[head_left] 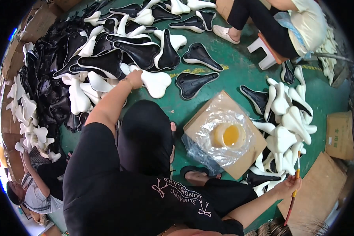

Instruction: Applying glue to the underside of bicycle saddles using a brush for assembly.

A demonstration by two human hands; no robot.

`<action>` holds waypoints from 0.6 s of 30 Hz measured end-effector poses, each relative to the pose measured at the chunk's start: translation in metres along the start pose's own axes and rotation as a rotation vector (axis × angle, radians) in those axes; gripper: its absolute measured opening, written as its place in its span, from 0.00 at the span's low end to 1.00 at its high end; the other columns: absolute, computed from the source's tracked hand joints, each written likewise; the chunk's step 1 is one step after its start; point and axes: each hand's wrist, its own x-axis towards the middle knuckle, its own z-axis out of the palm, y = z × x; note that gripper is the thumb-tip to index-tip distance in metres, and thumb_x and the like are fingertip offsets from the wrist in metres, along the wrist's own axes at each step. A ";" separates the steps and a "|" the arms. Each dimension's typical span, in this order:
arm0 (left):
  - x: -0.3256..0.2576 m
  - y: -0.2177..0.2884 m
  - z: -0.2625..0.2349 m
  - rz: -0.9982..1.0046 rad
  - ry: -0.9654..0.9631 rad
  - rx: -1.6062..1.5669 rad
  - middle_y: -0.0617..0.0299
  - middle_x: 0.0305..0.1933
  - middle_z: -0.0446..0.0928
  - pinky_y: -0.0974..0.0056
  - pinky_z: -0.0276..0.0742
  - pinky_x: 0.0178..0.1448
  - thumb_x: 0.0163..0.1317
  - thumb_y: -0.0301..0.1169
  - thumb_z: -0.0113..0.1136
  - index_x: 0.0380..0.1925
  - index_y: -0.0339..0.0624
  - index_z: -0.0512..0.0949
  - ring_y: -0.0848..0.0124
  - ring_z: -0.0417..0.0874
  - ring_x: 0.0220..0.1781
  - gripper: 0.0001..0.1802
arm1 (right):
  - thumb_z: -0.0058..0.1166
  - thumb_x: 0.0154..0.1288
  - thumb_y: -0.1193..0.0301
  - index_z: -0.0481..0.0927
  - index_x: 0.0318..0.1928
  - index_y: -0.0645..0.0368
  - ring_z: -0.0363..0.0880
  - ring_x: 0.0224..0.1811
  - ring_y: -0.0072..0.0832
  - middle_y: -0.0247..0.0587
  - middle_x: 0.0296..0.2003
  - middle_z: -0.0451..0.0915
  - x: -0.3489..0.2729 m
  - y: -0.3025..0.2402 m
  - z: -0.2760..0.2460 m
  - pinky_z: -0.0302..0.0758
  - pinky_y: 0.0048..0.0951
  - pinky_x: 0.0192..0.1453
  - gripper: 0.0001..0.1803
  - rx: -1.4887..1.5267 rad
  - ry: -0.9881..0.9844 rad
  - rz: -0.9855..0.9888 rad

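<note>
Ahead on my right, a co-worker in a pale top and black trousers sits on a low white-and-orange stool on the green floor. Another person is at my left. A cardboard carton stands at my right, near a flat brown board.

left hand: on white saddle piece | right hand: holding brush | tub: on clear film

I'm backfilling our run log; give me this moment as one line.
left hand: gripping white saddle-shaped piece | right hand: holding brush | nearby: container, yellow inside, on plastic-draped cardboard
</note>
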 end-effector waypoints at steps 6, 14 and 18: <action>0.044 -0.020 0.046 0.167 0.123 0.274 0.47 0.59 0.68 0.52 0.65 0.66 0.58 0.25 0.47 0.58 0.41 0.68 0.52 0.68 0.63 0.24 | 0.52 0.66 0.63 0.74 0.47 0.62 0.73 0.36 0.21 0.39 0.39 0.78 0.009 0.017 0.001 0.71 0.18 0.41 0.16 -0.036 -0.064 0.088; 0.030 -0.037 0.063 0.195 0.117 0.536 0.52 0.57 0.67 0.55 0.60 0.64 0.59 0.32 0.48 0.44 0.51 0.79 0.57 0.66 0.59 0.14 | 0.52 0.66 0.72 0.73 0.39 0.62 0.73 0.28 0.21 0.39 0.30 0.76 -0.030 0.016 0.075 0.74 0.21 0.34 0.06 -0.059 -0.033 0.112; -0.007 -0.008 0.049 0.135 -0.199 0.297 0.48 0.56 0.67 0.53 0.74 0.57 0.41 0.36 0.69 0.50 0.39 0.71 0.51 0.76 0.56 0.33 | 0.53 0.64 0.75 0.73 0.39 0.62 0.74 0.26 0.22 0.39 0.30 0.76 -0.042 -0.003 0.070 0.76 0.23 0.31 0.05 -0.046 0.015 0.069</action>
